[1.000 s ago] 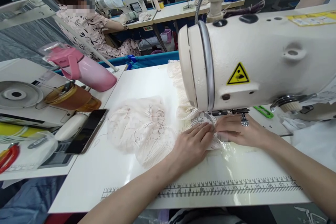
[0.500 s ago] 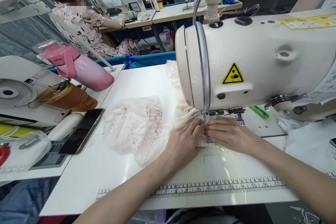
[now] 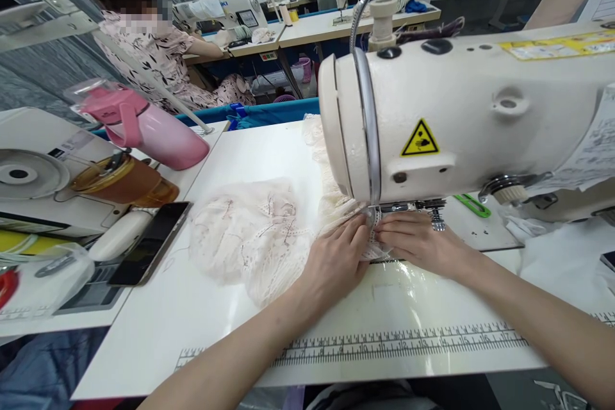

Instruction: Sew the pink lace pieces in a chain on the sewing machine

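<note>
Cream lace fabric [image 3: 269, 243] lies bunched on the white sewing table, with part of it running under the head of the sewing machine [image 3: 446, 122]. My left hand [image 3: 339, 253] is curled over the fabric just left of the presser foot, fingertips pressing it down. From the other side my right hand [image 3: 418, 237] pinches the lace edge close to the foot, its fingers together. The needle and the exact stitching point are hidden behind the fingers and machine head. More of the fabric stretches behind my left hand.
A phone [image 3: 151, 243], a pink bottle [image 3: 144, 128] and an amber cup [image 3: 125, 179] stand at the left. A printed ruler [image 3: 384, 346] runs along the front edge. Right of the needle lie a green tool [image 3: 473, 205] and white cloth [image 3: 567, 269]. A co-worker [image 3: 144, 57] sits beyond.
The lace edge between my hands has slid slightly away from me under the foot. Both hands stay in nearly the same place; the view has shifted a little.
</note>
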The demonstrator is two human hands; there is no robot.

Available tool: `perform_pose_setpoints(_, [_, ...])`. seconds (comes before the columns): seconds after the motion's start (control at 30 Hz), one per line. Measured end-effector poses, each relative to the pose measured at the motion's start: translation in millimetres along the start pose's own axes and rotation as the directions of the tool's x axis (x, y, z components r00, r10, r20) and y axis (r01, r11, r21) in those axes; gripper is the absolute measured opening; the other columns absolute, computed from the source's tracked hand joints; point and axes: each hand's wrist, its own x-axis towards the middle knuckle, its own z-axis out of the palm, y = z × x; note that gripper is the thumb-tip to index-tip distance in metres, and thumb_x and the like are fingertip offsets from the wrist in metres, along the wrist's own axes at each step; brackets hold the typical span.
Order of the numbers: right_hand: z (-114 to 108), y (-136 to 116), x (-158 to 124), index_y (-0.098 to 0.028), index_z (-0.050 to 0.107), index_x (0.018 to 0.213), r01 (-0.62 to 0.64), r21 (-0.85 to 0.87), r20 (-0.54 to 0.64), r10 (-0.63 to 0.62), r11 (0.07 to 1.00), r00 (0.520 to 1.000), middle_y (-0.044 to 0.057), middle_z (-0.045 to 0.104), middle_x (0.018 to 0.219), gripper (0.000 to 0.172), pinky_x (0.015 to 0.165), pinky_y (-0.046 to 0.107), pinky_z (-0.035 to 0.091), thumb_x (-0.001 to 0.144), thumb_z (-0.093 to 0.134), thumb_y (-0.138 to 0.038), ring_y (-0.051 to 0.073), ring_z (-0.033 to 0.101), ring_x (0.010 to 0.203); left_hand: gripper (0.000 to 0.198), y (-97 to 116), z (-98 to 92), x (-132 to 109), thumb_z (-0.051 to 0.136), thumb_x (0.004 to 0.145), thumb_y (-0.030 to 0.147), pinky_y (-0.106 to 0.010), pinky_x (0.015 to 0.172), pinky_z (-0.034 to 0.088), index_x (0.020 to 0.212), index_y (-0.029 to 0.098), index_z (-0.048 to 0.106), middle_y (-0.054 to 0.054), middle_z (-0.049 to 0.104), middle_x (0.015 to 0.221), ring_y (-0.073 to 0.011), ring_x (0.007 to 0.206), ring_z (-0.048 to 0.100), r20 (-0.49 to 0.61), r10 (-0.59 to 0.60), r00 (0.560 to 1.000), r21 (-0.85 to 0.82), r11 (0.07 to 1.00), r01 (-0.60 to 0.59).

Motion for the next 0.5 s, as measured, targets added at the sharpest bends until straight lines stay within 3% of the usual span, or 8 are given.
perform_pose_setpoints(0.17, [2.4,4.5,-2.4,-0.022,0.065,0.099,-0.027,0.007,-0.028,0.027,1.0,0.999,0.004,0.07,0.101,0.021,0.086,0.034,0.055,0.09,0.048,-0.012,0.018,0.063,0.1,0.042,1.0,1.1,-0.2,0.051,0.079,0.013,-0.04,0.094,0.055,0.121,0.009,0.055,-0.014,0.061,0.127,-0.0258,0.115,0.06,0.01,0.013,1.0,0.006,1.0,-0.013])
perform_pose_setpoints(0.33, [-1.3,5.4,-2.8,-0.025,0.065,0.102,-0.079,-0.003,-0.016,0.079,0.997,0.997,0.002,0.068,0.107,0.022,0.087,0.035,0.056,0.088,0.052,-0.015,0.018,0.063,0.102,0.039,1.2,2.1,-0.5,0.049,0.085,0.017,-0.041,0.096,0.054,0.122,0.009,0.058,-0.013,0.061,0.127,-0.026,0.117,0.058,0.001,0.046,0.999,0.027,0.999,-0.046])
perform_pose_setpoints(0.5, [-5.3,1.6,-2.5,-0.021,0.065,0.101,-0.124,-0.077,-0.022,0.123,0.989,0.992,0.003,0.069,0.102,0.025,0.074,0.03,0.055,0.087,0.046,-0.012,0.016,0.065,0.089,0.04,1.8,2.4,-0.6,0.049,0.086,0.02,-0.042,0.095,0.054,0.123,0.009,0.058,-0.014,0.06,0.128,-0.027,0.118,0.058,0.006,0.064,0.998,0.051,0.997,-0.064])
